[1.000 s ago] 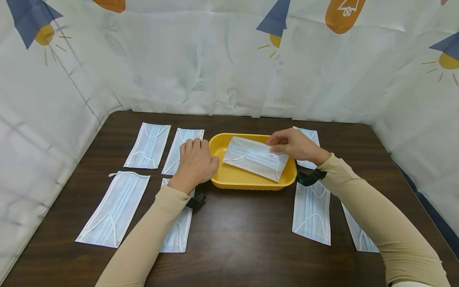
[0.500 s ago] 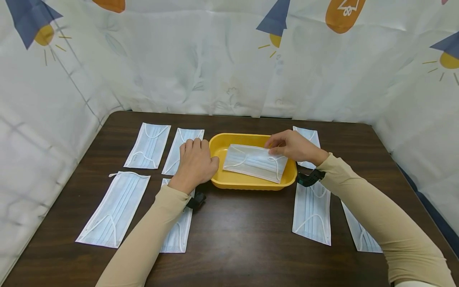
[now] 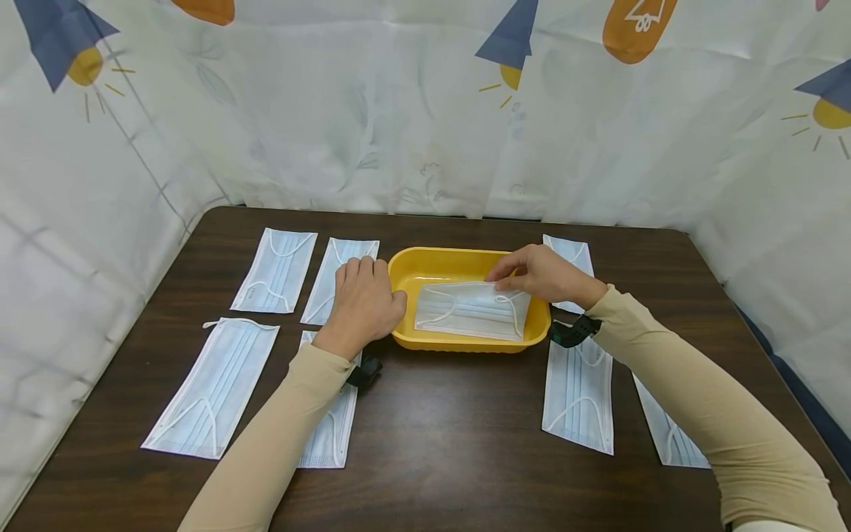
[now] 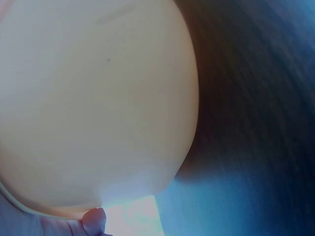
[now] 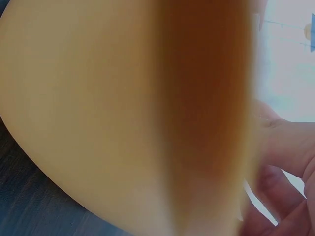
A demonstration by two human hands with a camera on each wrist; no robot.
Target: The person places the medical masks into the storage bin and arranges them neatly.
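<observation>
We see the tray (image 3: pixel 465 345), yellow and shallow, on the dark worktop (image 3: pixel 465 428), with a person's hands at either end of it. The left hand (image 3: pixel 362 301) has its grip closed on the tray's left end, fingers bent over the rim and thumb turned in toward the near side. The right hand (image 3: pixel 547 273) reaches over the right end, its grip pinching the upper right corner of a mask (image 3: pixel 465 312) between thumb and fingers. That mask is inside the tray, lengthwise, pleats and white ear loops facing up; we cannot tell whether it rests fully on the bottom.

More masks lie around the tray. On the person's left we count four: two far ones, a near outer mask (image 3: pixel 213 388) that lies well apart from the tray, and a near inner one partly hidden by the left sleeve (image 3: pixel 292 421). On the right we make out three: one behind the right hand, one nearer us, and one half covered by the right sleeve (image 3: pixel 705 391). Each wrist carries a black device. Behind the worktop hangs a pale curtain (image 3: pixel 319 111) printed with blue and orange shapes.
</observation>
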